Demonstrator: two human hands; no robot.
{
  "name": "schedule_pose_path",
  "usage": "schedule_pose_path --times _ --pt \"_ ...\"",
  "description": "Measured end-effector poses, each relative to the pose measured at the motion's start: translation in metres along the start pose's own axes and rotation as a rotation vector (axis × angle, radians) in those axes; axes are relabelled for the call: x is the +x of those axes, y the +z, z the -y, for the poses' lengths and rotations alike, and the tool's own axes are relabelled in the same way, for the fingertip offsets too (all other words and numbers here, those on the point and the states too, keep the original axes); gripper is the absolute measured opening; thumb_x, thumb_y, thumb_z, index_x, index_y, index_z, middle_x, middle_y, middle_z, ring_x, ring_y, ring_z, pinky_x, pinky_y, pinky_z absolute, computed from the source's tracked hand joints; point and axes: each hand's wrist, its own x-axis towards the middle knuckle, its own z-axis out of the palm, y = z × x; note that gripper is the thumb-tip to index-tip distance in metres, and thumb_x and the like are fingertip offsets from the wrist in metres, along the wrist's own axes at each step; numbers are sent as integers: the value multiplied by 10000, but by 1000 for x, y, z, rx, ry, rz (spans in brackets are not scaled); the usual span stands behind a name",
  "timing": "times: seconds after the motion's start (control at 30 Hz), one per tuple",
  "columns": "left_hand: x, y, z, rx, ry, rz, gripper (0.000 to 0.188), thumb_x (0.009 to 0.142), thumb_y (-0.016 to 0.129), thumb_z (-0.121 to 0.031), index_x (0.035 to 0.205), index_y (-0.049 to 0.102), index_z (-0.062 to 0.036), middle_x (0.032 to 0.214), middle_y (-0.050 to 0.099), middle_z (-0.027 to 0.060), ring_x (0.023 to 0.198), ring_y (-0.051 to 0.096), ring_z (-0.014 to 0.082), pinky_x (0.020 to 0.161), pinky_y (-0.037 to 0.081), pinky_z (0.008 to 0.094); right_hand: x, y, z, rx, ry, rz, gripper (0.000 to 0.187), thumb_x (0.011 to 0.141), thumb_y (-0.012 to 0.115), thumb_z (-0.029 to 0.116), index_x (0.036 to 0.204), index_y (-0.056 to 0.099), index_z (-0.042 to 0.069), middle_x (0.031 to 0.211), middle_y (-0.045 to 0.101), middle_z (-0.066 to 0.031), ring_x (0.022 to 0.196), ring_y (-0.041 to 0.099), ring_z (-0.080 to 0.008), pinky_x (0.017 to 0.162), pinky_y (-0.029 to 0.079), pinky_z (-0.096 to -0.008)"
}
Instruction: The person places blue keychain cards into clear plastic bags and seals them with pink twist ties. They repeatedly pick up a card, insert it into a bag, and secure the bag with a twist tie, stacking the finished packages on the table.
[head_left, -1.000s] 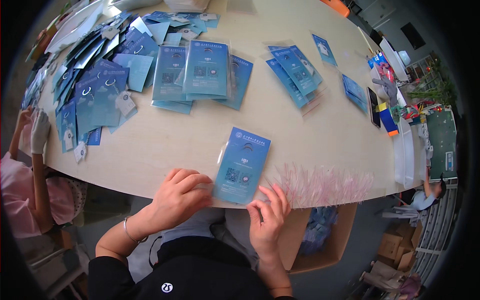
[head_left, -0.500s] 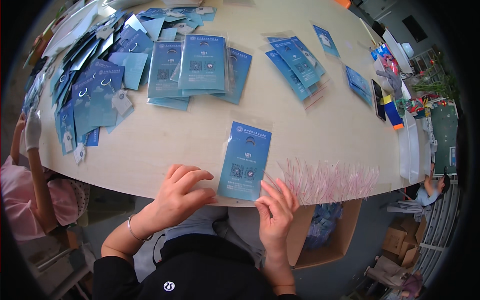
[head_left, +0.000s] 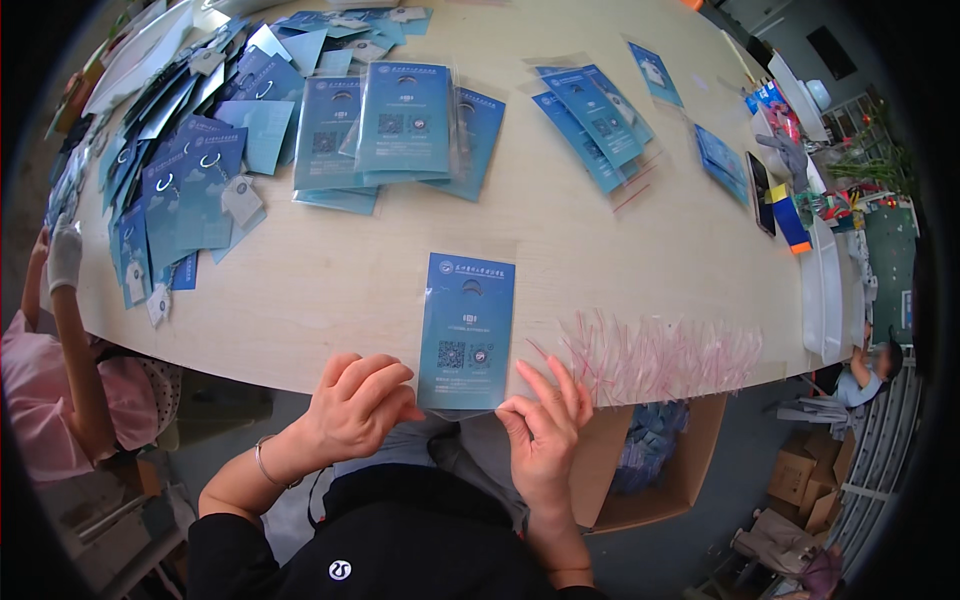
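Observation:
A blue card in a clear plastic bag point(head_left: 467, 325) lies face up near the table's front edge, with a round cutout and two printed codes on it. My left hand point(head_left: 358, 408) is closed at its lower left corner, thumb and fingertips pressed together on the bag's edge. At the lower right corner my right hand point(head_left: 545, 425) pinches the bag's edge between thumb and forefinger, its other fingers loosely bent. To the right, close to that hand, lies a row of clear plastic bags with red edge strips point(head_left: 660, 360).
Bagged cards lie in stacks point(head_left: 405, 120) behind and at the back right point(head_left: 595, 120). A large pile of cards with keyrings point(head_left: 200, 185) covers the left. A phone point(head_left: 760, 193) rests by the right edge. Below is an open cardboard box point(head_left: 690, 470). Another person's gloved hand point(head_left: 65, 255) is at left.
The bagged card has shifted left and slightly toward me, and now lies straighter. My right hand has moved left with it; my left hand has moved slightly left and down.

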Motion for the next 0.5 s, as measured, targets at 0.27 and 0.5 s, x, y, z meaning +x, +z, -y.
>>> schedule_pose_path --times 0.27,0.5 --pt "1 -2 -28 -119 -428 35 171 772 758 -90 871 623 -53 1143 567 122 1094 534 326 917 377 437 -10 7 24 -1 217 -102 138 847 784 198 896 700 100 991 519 -81 991 472 -298 893 384 -434" --pt "1 0 -40 -123 -569 -18 137 783 734 -44 858 621 -63 1128 558 131 1098 506 338 943 346 434 -7 12 23 -4 210 -61 178 893 733 211 916 615 79 960 503 -92 947 469 -311 847 394 -441"
